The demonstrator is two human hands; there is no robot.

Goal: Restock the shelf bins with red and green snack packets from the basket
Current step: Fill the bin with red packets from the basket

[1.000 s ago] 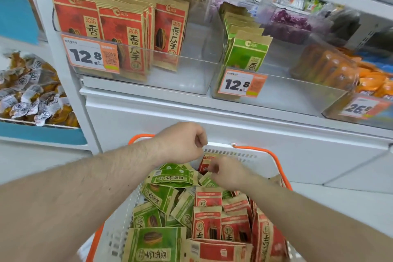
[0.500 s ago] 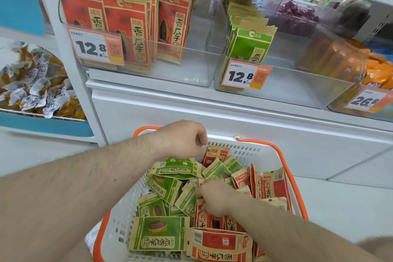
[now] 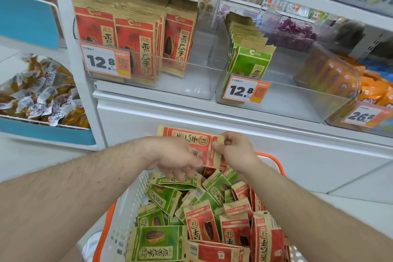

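A white basket with an orange rim (image 3: 129,204) sits low in the middle, full of green packets (image 3: 157,244) and red packets (image 3: 202,227). Just above its far end, both hands hold one red packet (image 3: 202,144) lying sideways. My right hand (image 3: 236,153) pinches its right edge. My left hand (image 3: 172,155) covers its left part, fingers curled over the front. On the shelf above, a clear bin (image 3: 191,83) holds upright red packets (image 3: 131,44) on its left side. The clear bin (image 3: 297,100) to its right holds a row of green packets (image 3: 251,61) along its left wall.
Price tags reading 12.8 hang on both bin fronts. An orange-packet bin (image 3: 331,78) with a 26.8 tag stands at the right. A blue-fronted shelf of wrapped snacks (image 3: 42,100) is at the left. White cabinet front (image 3: 212,130) lies behind the basket.
My right hand has lifted a red packet out of the basket up to my left hand. My left hand has opened from a fist and now takes the packet's left side.
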